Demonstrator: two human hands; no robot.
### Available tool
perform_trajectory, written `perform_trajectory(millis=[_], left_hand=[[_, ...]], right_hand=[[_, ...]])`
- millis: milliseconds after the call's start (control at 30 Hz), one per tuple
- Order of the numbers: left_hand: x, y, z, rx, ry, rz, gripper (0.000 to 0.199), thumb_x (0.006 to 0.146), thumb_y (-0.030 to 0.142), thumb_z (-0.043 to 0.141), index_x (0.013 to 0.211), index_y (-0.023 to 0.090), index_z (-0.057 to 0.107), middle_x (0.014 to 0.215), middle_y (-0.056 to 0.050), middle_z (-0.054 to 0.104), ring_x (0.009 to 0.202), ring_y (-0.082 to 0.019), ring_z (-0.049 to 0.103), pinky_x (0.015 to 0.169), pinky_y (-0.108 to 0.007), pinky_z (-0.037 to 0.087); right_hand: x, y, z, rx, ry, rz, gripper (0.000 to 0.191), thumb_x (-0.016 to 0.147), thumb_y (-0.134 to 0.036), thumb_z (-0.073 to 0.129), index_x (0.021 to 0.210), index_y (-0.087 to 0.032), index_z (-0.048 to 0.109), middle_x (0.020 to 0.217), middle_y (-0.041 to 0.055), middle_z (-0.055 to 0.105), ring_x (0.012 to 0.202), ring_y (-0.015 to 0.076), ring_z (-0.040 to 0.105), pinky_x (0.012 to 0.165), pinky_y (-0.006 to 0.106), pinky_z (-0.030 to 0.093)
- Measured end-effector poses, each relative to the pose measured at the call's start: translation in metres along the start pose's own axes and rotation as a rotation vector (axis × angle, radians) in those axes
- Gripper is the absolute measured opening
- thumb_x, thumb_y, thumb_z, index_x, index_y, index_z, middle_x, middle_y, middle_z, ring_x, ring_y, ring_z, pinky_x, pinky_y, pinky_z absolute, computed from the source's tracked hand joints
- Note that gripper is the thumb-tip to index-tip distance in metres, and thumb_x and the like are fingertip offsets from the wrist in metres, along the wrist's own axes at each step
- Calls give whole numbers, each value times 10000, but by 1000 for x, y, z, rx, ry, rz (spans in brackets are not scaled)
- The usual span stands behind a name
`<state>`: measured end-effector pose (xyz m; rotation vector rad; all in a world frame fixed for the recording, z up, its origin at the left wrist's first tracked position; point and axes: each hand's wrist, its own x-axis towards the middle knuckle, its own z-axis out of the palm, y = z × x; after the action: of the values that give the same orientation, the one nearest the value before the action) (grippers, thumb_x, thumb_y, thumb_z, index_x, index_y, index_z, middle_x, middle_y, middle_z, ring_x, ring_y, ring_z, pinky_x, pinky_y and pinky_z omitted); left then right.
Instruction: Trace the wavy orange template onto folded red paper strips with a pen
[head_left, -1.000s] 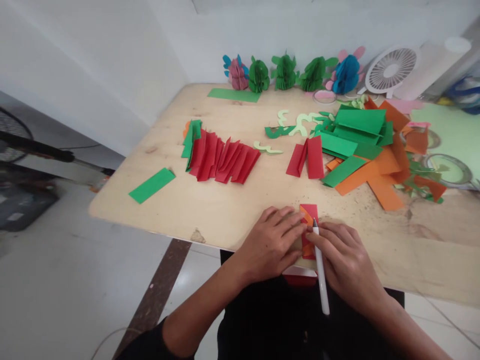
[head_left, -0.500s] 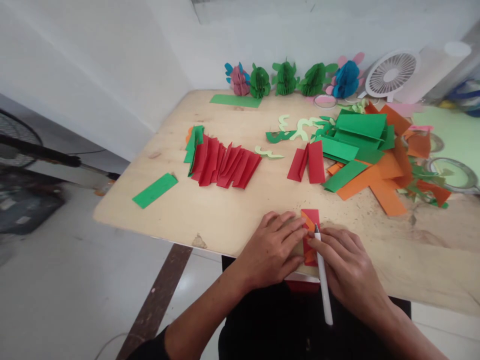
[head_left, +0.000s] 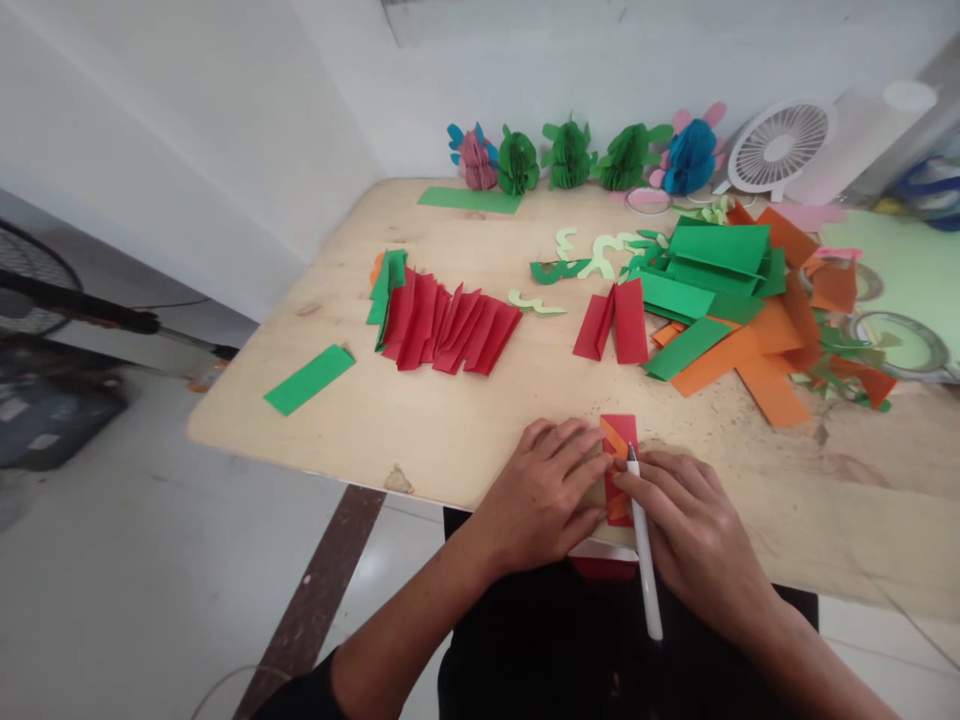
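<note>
At the table's front edge lies a red paper strip (head_left: 622, 428) with an orange paper piece (head_left: 613, 437) on top of it. My left hand (head_left: 551, 485) is open, fingers stretched out and resting over the left side of both papers. A white pen (head_left: 645, 570) with a dark tip slants across the right of the strip, its tip up at the far end. My right hand (head_left: 690, 510) is closed on this pen, with fingertips touching the papers. My fingers hide part of the orange piece.
Folded red strips (head_left: 450, 325) stand left of centre, near a green strip (head_left: 309, 380). Two red folds (head_left: 630, 322) sit by a heap of green (head_left: 716, 250) and orange paper (head_left: 772, 385). Paper honeycomb figures (head_left: 568, 158) and a white fan (head_left: 780, 150) line the wall.
</note>
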<state>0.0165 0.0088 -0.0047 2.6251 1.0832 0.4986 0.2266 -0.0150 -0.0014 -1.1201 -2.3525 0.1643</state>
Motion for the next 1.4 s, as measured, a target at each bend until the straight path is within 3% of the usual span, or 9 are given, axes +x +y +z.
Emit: perform_trajectory(millis=[333,1400], left_hand=[[0,0,0,-4,1,-2,420,920,389,496,1253,145,573,1388,-127,554,1349,-319,408,1089,-542,332],[0,0,0,10,5,14,428,927,393,488,1260,137,566,1420,-112,532,1345,-322,410,1097,-535,311]], right_hand=[[-5,3,0,-24,54,113,328,868,-86,466,1145,-184,613,1098,101,710,1111,271,592,911,450,447],[-2,4,2,-3,30,35,308,900,-81,457,1163,-178,583,1102,91,703,1111,228,611,958,419,438]])
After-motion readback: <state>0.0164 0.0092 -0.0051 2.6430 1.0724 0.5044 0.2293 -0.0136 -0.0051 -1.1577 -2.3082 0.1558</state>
